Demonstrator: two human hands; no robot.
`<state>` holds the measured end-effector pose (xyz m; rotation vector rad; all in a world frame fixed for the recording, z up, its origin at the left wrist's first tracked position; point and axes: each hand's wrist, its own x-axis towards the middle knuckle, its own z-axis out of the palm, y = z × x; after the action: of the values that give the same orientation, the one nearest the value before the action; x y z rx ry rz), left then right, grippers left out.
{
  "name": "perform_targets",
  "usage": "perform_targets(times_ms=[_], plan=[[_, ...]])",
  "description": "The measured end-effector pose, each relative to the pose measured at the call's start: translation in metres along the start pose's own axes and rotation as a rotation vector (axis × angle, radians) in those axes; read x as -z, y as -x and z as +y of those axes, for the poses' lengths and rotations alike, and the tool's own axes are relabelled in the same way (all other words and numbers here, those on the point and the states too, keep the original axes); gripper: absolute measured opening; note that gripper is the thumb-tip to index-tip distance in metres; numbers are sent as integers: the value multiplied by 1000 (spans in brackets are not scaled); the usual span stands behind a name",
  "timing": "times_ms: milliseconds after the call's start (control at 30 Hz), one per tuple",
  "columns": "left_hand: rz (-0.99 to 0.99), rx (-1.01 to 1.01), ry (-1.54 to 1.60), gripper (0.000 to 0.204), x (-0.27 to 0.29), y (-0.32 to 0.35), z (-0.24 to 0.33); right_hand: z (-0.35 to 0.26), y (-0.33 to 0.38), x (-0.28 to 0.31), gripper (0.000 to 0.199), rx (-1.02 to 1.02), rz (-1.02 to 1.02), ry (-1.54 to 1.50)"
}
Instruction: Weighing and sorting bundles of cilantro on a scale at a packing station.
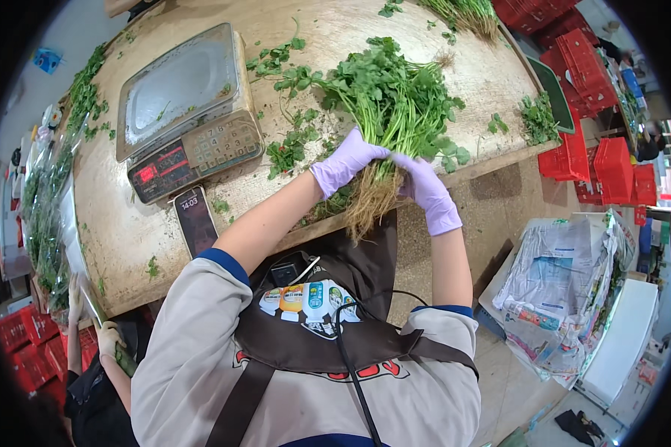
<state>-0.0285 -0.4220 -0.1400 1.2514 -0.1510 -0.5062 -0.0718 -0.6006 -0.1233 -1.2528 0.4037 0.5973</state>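
Note:
A leafy bunch of cilantro (391, 104) lies over the table's near edge. Its leaves point away from me and its tangled pale roots (373, 200) hang toward my body. My left hand (348, 160), in a purple glove, is closed around the stems from the left, just above the roots. On the other side my right hand (427, 192), gloved alike, is closed on the same bunch near the root end. The bunch hides some of the fingers of both hands. Loose cilantro sprigs (294, 149) lie beside my left hand.
A digital scale (183, 89) with a metal pan stands on the wooden table (119, 246), a phone (195, 220) by it. More cilantro (466, 15) lies at the far edge. Red crates (585, 71) and a newspaper-covered box (555, 276) are right. Another person's gloved hand (110, 337) is lower left.

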Motion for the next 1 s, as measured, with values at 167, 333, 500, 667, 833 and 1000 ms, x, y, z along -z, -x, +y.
perform_targets(times_ms=[167, 333, 500, 667, 833, 1000], plan=[[396, 72, -176, 42, 3, -1, -2, 5, 3, -1, 43, 118, 212, -10], [-44, 200, -69, 38, 3, 8, 9, 6, 0, -2, 32, 217, 250, -128], [6, 298, -150, 48, 18, 15, 41, -9, 5, 3, 22, -47, 176, -636], [287, -175, -865, 55, 65, 33, 101, -15, 34, 7, 19, 203, -2, -412], [427, 49, -857, 58, 202, 79, 200, -31, 35, 44, 17, 271, -98, -533], [505, -60, -1464, 51, 320, 145, 207, -22, 14, 55, 27, 189, -93, -466]])
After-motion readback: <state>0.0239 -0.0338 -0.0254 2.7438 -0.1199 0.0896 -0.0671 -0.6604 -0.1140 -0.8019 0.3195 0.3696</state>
